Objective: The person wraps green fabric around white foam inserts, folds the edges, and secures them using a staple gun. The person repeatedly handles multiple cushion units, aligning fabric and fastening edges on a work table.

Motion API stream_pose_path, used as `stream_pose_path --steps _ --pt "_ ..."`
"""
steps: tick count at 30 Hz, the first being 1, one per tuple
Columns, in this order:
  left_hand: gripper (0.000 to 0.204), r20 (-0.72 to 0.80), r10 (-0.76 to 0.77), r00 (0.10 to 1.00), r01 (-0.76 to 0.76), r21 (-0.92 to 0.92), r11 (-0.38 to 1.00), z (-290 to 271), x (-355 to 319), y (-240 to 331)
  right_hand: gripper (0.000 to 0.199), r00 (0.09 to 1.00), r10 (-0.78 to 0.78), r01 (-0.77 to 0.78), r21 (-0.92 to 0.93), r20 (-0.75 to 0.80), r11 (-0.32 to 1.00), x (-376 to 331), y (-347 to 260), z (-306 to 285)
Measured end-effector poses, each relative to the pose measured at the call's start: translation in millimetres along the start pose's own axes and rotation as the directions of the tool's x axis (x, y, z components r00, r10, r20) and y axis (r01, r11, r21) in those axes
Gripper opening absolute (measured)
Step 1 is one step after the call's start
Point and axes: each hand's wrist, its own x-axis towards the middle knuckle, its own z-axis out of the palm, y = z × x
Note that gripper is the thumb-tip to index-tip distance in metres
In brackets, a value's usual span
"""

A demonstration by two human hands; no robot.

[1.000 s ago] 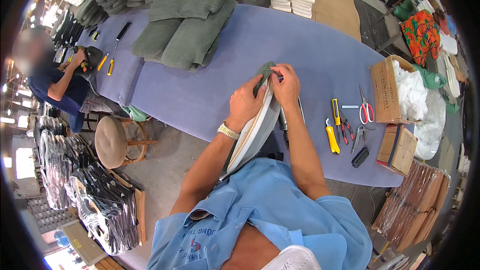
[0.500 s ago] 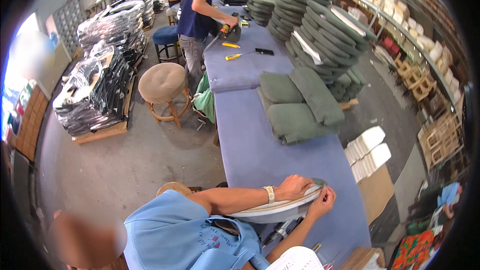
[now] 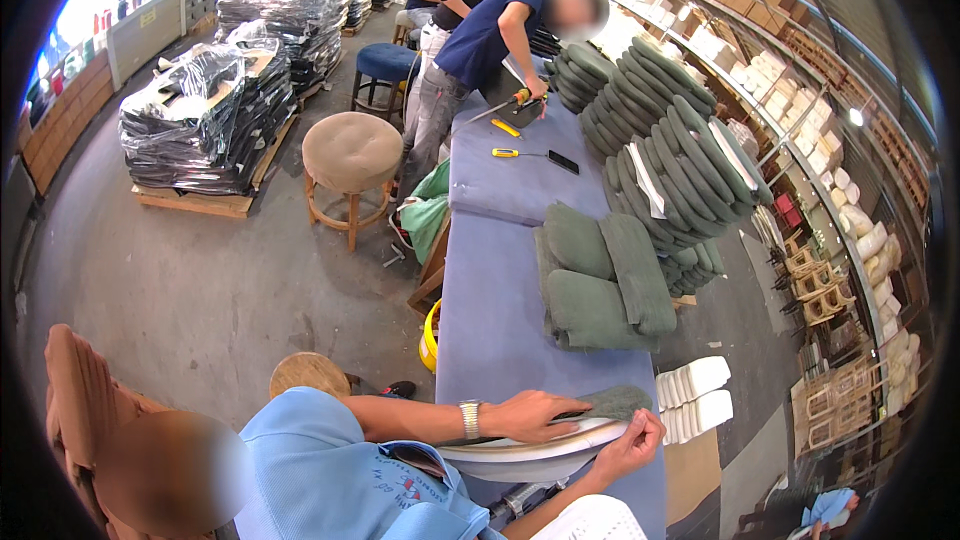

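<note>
My left hand, with a metal watch at the wrist, lies over the edge of a curved padded panel. Its fingers press on the dark green fabric cover where that meets the white rim. At the panel's right end, my right hand pinches the rim between thumb and fingers. The panel looks grey on its near side, and my left forearm hides part of it. Below it, near my right forearm, a metallic tool partly shows; its kind is unclear.
Folded green pads lie farther along the blue-covered table. Tall stacks of green cushions stand behind them. A person in dark blue works at the far end near a yellow screwdriver. A wooden stool stands at my left.
My left hand has slid back from the panel's end, and more green fabric shows. My right hand still pinches the end. The whole view has shifted, and the far person leans farther over the table.
</note>
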Motion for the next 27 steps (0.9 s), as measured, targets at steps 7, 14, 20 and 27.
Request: stream_pose_path --steps 7,14,20,27 --pt "0.045 0.063 -0.084 0.994 0.084 -0.002 0.996 -5 -90 -46 0.027 0.982 0.147 -0.149 -0.015 -0.120 0.989 -8 19 -13" --pt "0.052 0.279 -0.141 0.950 0.134 0.043 0.990 -15 5 -53 0.036 0.931 0.185 -0.258 -0.210 -0.314 0.943 32 62 -6" --pt "0.053 0.449 -0.109 0.887 0.135 -0.026 0.991 8 82 -89 0.036 0.924 0.329 -0.381 -0.366 -0.196 0.849 54 169 -7" --pt "0.034 0.499 -0.189 0.846 0.228 -0.019 0.973 67 119 -117 0.039 0.852 0.445 -0.522 -0.532 -0.276 0.667 28 229 -25"
